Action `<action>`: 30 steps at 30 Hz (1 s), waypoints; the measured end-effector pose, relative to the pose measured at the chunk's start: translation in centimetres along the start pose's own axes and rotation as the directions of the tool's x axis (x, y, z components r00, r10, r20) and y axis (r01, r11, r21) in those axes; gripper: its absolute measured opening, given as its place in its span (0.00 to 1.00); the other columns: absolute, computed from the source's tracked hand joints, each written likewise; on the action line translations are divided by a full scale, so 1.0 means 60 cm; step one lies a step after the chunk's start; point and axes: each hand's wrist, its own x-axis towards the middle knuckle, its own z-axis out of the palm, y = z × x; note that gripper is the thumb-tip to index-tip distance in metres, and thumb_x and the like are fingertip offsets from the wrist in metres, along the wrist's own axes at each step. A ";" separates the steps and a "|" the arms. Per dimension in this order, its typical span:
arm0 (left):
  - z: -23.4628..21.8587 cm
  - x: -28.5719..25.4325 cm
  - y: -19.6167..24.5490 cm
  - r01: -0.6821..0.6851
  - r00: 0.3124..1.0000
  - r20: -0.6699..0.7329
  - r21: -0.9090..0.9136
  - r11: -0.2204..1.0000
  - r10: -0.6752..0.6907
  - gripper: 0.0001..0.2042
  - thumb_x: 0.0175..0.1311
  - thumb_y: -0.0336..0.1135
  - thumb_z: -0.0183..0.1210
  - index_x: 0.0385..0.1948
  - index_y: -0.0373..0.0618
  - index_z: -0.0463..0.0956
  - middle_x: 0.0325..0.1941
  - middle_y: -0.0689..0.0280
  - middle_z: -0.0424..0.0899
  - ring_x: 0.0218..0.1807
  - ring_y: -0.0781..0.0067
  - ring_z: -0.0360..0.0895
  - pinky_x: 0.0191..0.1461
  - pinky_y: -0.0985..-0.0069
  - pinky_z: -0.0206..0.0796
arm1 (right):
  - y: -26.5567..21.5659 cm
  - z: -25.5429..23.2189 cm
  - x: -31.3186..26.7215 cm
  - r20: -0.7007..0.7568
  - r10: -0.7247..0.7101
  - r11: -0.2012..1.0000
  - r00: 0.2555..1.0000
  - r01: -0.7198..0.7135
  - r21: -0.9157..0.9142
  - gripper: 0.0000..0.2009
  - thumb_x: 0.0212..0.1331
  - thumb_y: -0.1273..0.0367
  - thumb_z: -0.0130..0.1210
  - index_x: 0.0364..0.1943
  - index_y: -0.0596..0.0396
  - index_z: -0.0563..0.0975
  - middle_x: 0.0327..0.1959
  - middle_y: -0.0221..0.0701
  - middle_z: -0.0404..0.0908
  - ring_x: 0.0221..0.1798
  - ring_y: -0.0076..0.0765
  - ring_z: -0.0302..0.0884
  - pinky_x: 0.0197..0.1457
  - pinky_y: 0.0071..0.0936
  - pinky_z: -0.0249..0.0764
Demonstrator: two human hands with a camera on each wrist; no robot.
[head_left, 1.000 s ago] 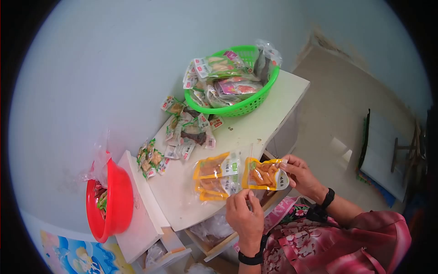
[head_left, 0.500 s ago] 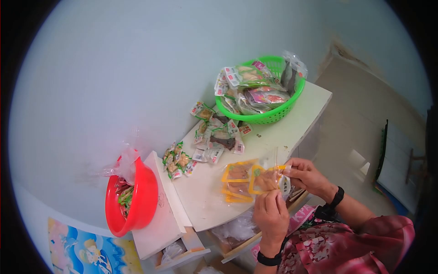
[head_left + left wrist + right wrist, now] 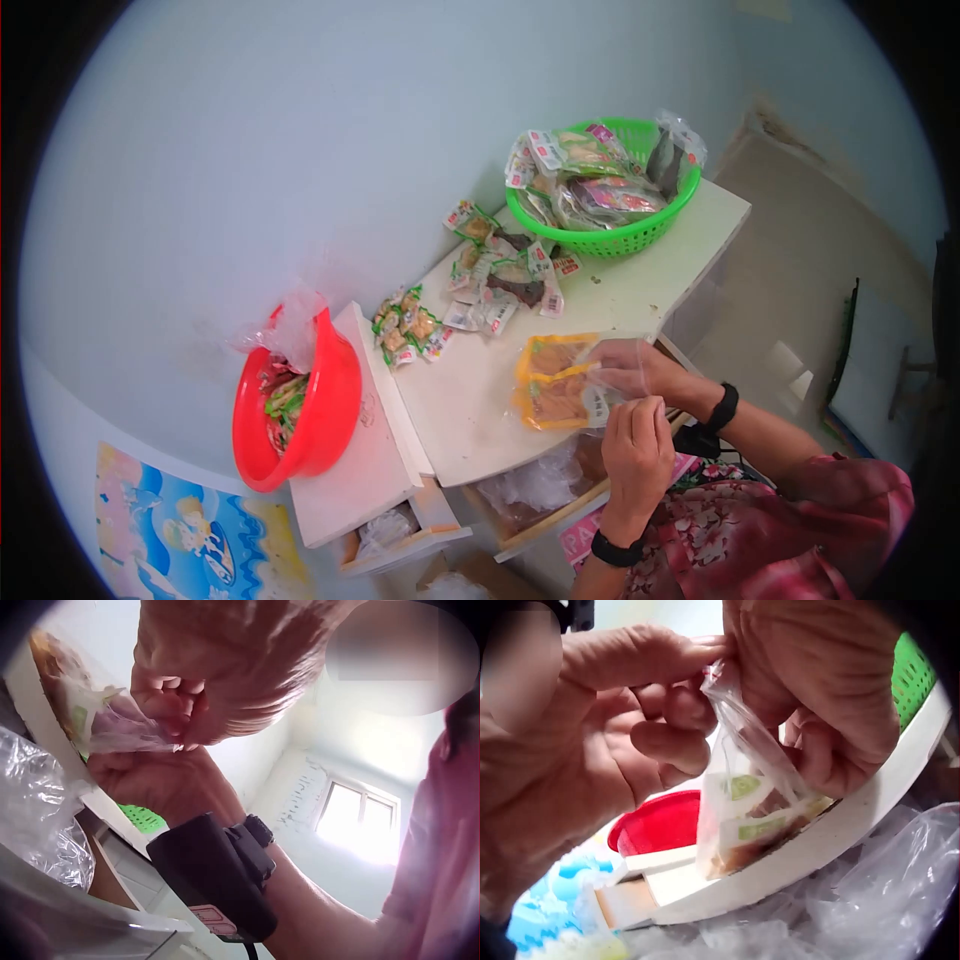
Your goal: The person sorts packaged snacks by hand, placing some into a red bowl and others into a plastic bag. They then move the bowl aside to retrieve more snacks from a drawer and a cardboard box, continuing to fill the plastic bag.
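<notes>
A clear bag [image 3: 520, 400] with yellow-edged packets [image 3: 558, 400] lies at the front edge of the white table. My left hand [image 3: 637, 455] pinches the bag's mouth. In the right wrist view, left thumb and fingers [image 3: 697, 652] meet at a small red-marked edge of the bag [image 3: 731, 750]. My right hand [image 3: 625, 368] is beside them at the opening, partly seen through plastic, its curled fingers [image 3: 825, 746] against the bag. The left wrist view has the left hand [image 3: 225, 667] above the right hand [image 3: 161, 784], the bag's gathered plastic [image 3: 124, 727] between them.
A green basket [image 3: 610, 240] of packets stands at the table's far end. Loose packets [image 3: 515, 280] lie along the wall side. The red basin [image 3: 335, 400] holds more packets. Open drawers [image 3: 545, 485] with plastic bags stick out below the table [image 3: 450, 420].
The single yellow-edged packet from the right hand is now inside the clear bag with the others. Both hands have come close together at its mouth. The view has shifted.
</notes>
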 end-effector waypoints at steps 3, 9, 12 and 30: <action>-0.003 -0.013 -0.012 0.019 1.000 0.000 -0.006 1.000 -0.019 0.09 0.62 0.20 0.64 0.42 0.39 0.78 0.39 0.57 0.83 0.38 0.53 0.80 0.41 0.62 0.73 | -0.024 0.009 0.002 0.017 0.010 0.996 1.000 -0.009 -0.086 0.20 0.65 0.67 0.66 0.59 0.57 0.76 0.37 0.23 0.80 0.34 0.15 0.70 0.35 0.18 0.68; -0.031 -0.029 -0.039 0.022 0.997 -0.072 0.059 0.998 -0.018 0.13 0.61 0.23 0.65 0.47 0.39 0.78 0.47 0.56 0.84 0.47 0.52 0.80 0.51 0.59 0.73 | -0.028 0.009 -0.017 -0.106 -0.096 0.911 0.990 0.045 -0.410 0.25 0.54 0.70 0.74 0.56 0.59 0.77 0.38 0.28 0.83 0.40 0.20 0.75 0.39 0.23 0.74; -0.070 -0.030 -0.053 0.070 0.993 -0.115 0.276 0.958 -0.039 0.15 0.61 0.25 0.65 0.50 0.40 0.79 0.53 0.56 0.83 0.56 0.51 0.79 0.62 0.55 0.69 | -0.016 0.018 -0.018 -0.097 -0.008 0.977 0.995 -0.013 -0.214 0.20 0.55 0.75 0.71 0.52 0.61 0.77 0.32 0.26 0.80 0.32 0.19 0.77 0.33 0.22 0.75; -0.191 -0.027 -0.112 0.229 0.970 0.011 0.266 0.936 -0.241 0.14 0.68 0.27 0.60 0.55 0.40 0.78 0.53 0.55 0.84 0.57 0.53 0.82 0.59 0.62 0.75 | 0.013 0.039 0.022 -0.234 -0.181 0.983 0.955 0.175 -0.045 0.09 0.67 0.74 0.60 0.46 0.64 0.76 0.39 0.34 0.81 0.31 0.25 0.81 0.31 0.24 0.79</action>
